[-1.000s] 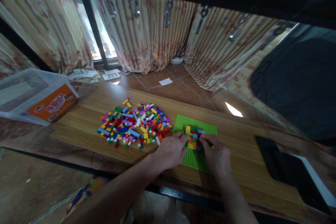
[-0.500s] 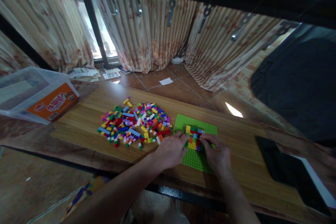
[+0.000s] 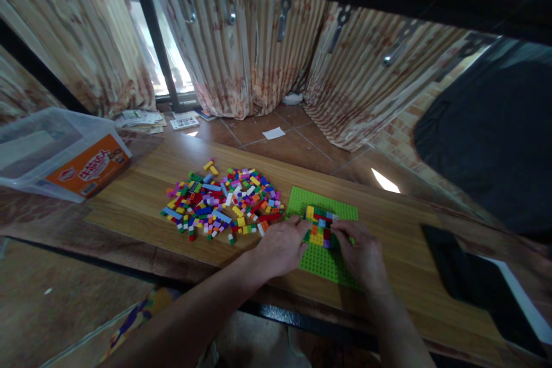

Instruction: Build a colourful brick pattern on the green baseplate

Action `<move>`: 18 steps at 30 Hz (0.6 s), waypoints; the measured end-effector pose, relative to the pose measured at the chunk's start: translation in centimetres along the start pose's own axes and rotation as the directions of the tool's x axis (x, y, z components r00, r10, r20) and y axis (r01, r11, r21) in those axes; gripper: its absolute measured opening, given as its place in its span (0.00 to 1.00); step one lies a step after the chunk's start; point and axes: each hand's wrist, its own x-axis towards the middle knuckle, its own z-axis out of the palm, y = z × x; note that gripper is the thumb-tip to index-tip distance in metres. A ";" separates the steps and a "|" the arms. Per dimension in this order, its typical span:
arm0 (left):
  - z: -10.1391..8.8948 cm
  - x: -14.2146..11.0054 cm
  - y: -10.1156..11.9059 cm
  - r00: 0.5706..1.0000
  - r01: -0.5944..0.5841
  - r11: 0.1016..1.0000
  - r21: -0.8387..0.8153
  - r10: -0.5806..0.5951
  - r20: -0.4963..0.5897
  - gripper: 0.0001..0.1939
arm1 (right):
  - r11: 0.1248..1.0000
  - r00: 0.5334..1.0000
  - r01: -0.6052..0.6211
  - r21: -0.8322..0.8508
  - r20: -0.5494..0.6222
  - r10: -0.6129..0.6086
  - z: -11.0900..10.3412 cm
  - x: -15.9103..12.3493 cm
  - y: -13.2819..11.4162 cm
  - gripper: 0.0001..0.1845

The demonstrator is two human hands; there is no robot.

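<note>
A light green studded baseplate [image 3: 325, 261] lies on the wooden table. On it sits a low block of coloured toy bricks [image 3: 318, 233] in yellow, red, blue, green and orange. My left hand [image 3: 282, 244] rests at the block's left side, its fingers curled in and pressed against the bricks. At the right side, my right hand [image 3: 359, 247] has thumb and forefinger closed at a dark brick on the edge; the fingertips partly hide it. Left of the plate spreads a pile of loose toy bricks [image 3: 224, 198] in many colours.
A clear plastic bin [image 3: 64, 149] with an orange label stands at the table's left end. Dark flat objects [image 3: 457, 270] and a white sheet [image 3: 524, 299] lie at the right. Papers [image 3: 140, 119] and curtains [image 3: 267, 52] are beyond the wooden table [image 3: 401, 241].
My right hand's wrist has shifted slightly to the right, with its fingertips still at the block's right edge. The left hand stays in place. The view has moved very slightly.
</note>
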 end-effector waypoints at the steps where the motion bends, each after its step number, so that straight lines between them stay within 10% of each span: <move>1: 0.0 0.0 0.0 1.000 0.004 1.000 -0.001 -0.004 0.003 0.19 | 1.000 1.000 0.002 0.000 0.005 -0.002 0.0 0.0 0.0 0.11; 18: -0.1 0.0 0.0 1.000 0.001 1.000 0.001 -0.001 0.008 0.19 | 0.992 0.991 0.121 -0.020 0.063 -0.119 -0.3 0.7 0.6 0.11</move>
